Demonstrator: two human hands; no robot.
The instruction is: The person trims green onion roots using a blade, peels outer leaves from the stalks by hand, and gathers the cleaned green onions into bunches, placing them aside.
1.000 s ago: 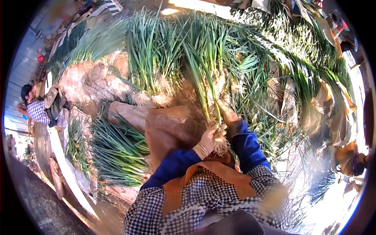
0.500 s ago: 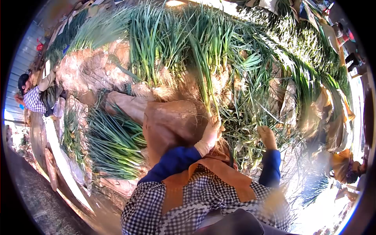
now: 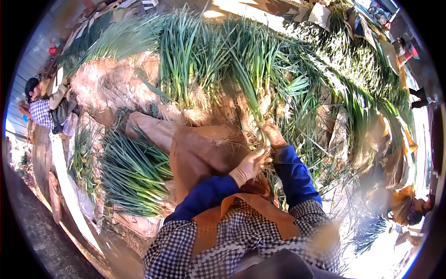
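A green onion [image 3: 254, 106] slants up and away in front of me, its leaves reaching the pile beyond and its pale root end toward my lap. My left hand [image 3: 251, 165] is closed around the root end. Higher on the pale stalk, my right hand [image 3: 274, 136] has its fingers curled against it. Exactly how those fingertips grip is hard to see. The brown apron [image 3: 204, 149] over my legs lies beneath, with loose root bits on it.
Green onions [image 3: 179, 65] stand bunched ahead, roots toward me. Another bundle [image 3: 134, 169] lies to my left. Stripped leaves [image 3: 320, 144] litter the right side. One person [image 3: 44, 109] works at far left, another [image 3: 404, 207] at far right.
My right hand has come in from the right, over the leaf litter, to the onion's stalk. My left hand has lowered slightly toward me with the root end.
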